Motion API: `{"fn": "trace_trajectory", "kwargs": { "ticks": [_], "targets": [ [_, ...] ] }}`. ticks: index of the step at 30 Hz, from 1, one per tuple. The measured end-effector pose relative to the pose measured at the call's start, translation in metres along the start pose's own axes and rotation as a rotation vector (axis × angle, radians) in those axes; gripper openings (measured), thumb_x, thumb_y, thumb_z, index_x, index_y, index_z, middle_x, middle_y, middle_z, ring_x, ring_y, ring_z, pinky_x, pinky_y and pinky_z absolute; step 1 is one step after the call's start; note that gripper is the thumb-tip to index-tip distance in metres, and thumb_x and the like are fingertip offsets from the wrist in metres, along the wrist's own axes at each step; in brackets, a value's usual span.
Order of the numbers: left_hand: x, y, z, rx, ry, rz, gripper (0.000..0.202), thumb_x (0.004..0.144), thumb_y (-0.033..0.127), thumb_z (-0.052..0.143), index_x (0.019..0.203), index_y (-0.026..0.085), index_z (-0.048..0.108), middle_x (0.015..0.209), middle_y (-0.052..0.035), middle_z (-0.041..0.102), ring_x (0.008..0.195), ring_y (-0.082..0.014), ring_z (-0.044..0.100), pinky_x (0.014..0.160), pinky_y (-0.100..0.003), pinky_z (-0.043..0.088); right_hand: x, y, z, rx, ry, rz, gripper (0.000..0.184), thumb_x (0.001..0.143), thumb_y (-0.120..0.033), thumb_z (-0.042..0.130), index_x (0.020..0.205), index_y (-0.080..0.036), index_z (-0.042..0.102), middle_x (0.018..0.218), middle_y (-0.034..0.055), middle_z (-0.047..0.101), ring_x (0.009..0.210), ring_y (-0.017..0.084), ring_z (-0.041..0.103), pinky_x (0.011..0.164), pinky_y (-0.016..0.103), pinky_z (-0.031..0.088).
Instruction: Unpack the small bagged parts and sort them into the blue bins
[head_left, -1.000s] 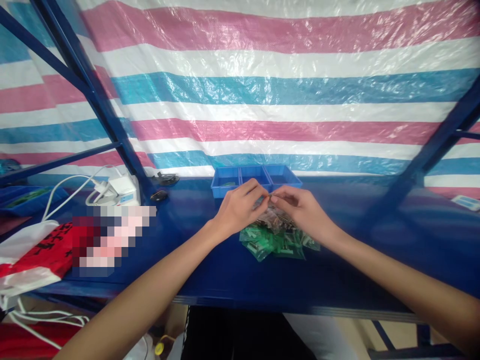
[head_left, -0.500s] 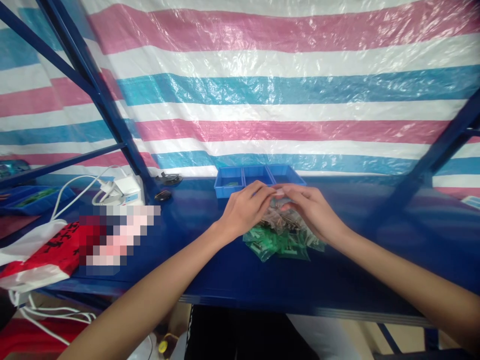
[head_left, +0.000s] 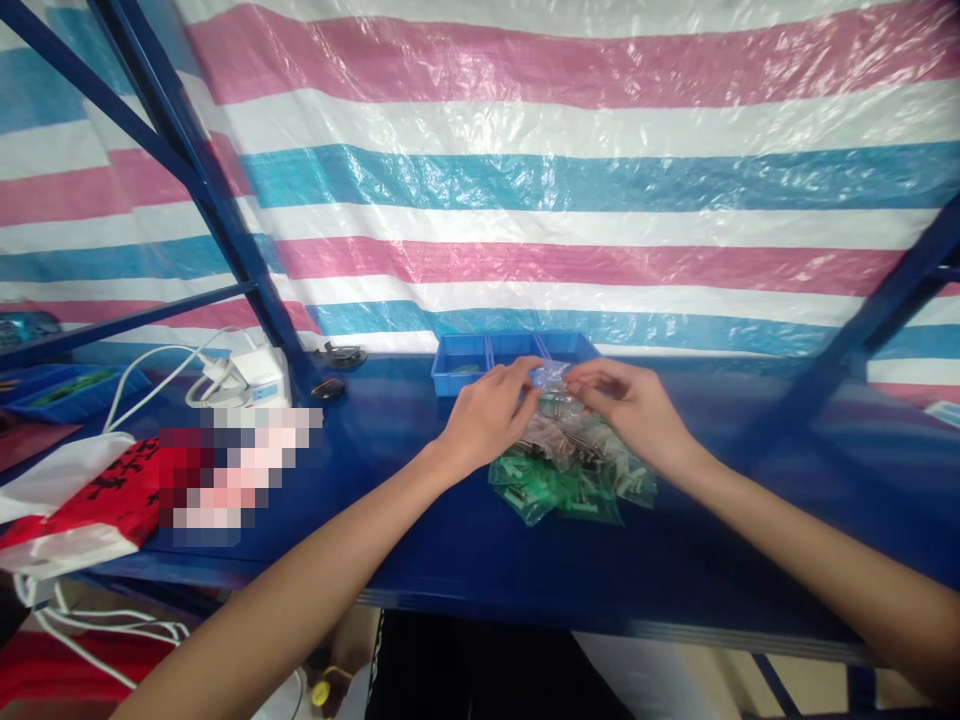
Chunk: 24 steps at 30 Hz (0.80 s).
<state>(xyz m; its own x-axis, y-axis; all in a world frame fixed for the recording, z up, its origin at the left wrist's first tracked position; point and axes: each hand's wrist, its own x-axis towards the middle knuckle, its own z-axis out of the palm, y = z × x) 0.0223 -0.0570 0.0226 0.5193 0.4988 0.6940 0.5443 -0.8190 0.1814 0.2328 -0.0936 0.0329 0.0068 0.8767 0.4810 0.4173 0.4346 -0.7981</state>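
A small clear plastic bag [head_left: 553, 377] is stretched between my two hands above a pile of bags. My left hand [head_left: 491, 412] pinches its left side with thumb and fingertips. On the other side, my right hand [head_left: 626, 405] grips the bag's right edge in a pinch. What lies inside this bag is too small to make out. Below it are clear bags of small metal parts [head_left: 577, 440] that look like screws, and green plastic bags [head_left: 559, 490] with small pale pieces in them.
Behind my hands stands a blue tray with three compartments [head_left: 459, 382]. A white power strip [head_left: 255, 375] with cables, a dark mouse-like object [head_left: 328, 389] and a red and white package [head_left: 112, 490] lie left on the blue table [head_left: 450, 560]. Blue metal posts [head_left: 225, 220] frame both sides.
My hands have drawn slightly apart, and the clear bag between them now shows. Before, the fingertips were close together and covered most of it. The pile looks the same.
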Motion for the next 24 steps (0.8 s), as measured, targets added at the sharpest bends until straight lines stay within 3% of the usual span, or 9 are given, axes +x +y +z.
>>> {"fn": "trace_trajectory", "kwargs": {
  "ticks": [4, 8, 14, 17, 24],
  "targets": [
    [0.001, -0.003, -0.001, 0.048, 0.005, -0.068, 0.023, 0.105, 0.036, 0.047, 0.114, 0.02, 0.06, 0.089, -0.0028, 0.071, 0.089, -0.0201, 0.065, 0.071, -0.03, 0.051, 0.01, 0.008, -0.012, -0.167, 0.118, -0.061, 0.018, 0.089, -0.031, 0.064, 0.098, -0.022, 0.077, 0.101, 0.0075, 0.078, 0.094, 0.027, 0.072, 0.082, 0.041, 0.055],
    [0.0, -0.006, -0.001, 0.081, -0.025, -0.063, 0.016, 0.102, 0.027, 0.048, 0.106, 0.02, 0.062, 0.084, -0.0024, 0.069, 0.086, -0.0199, 0.062, 0.063, -0.026, 0.046, 0.021, 0.022, -0.019, -0.341, 0.156, -0.132, 0.032, 0.094, -0.03, 0.057, 0.119, -0.023, 0.074, 0.122, 0.0089, 0.075, 0.11, 0.031, 0.068, 0.092, 0.046, 0.054],
    [0.0, -0.009, 0.001, 0.137, -0.11, -0.07, 0.017, 0.099, 0.023, 0.048, 0.107, 0.019, 0.062, 0.089, -0.0044, 0.069, 0.087, -0.0213, 0.061, 0.062, -0.027, 0.046, 0.03, 0.039, -0.018, -0.636, -0.016, -0.199, 0.047, 0.1, -0.04, 0.047, 0.139, -0.021, 0.063, 0.129, 0.0126, 0.071, 0.125, 0.037, 0.058, 0.103, 0.057, 0.045],
    [0.0, -0.013, 0.002, 0.145, -0.143, -0.101, 0.018, 0.099, 0.023, 0.049, 0.109, 0.02, 0.063, 0.096, -0.005, 0.069, 0.089, -0.0218, 0.063, 0.064, -0.029, 0.048, 0.03, 0.043, -0.019, -0.739, -0.043, -0.229, 0.046, 0.101, -0.043, 0.045, 0.135, -0.02, 0.065, 0.123, 0.0143, 0.072, 0.122, 0.038, 0.058, 0.102, 0.058, 0.043],
    [0.0, -0.017, 0.001, 0.158, -0.185, -0.104, 0.02, 0.098, 0.022, 0.049, 0.107, 0.02, 0.067, 0.097, -0.0055, 0.068, 0.091, -0.0223, 0.065, 0.066, -0.03, 0.051, 0.025, 0.05, -0.021, -0.824, -0.08, -0.289, 0.034, 0.098, -0.033, 0.048, 0.113, -0.018, 0.074, 0.121, 0.0153, 0.07, 0.115, 0.036, 0.057, 0.099, 0.054, 0.042]
  ]
}}
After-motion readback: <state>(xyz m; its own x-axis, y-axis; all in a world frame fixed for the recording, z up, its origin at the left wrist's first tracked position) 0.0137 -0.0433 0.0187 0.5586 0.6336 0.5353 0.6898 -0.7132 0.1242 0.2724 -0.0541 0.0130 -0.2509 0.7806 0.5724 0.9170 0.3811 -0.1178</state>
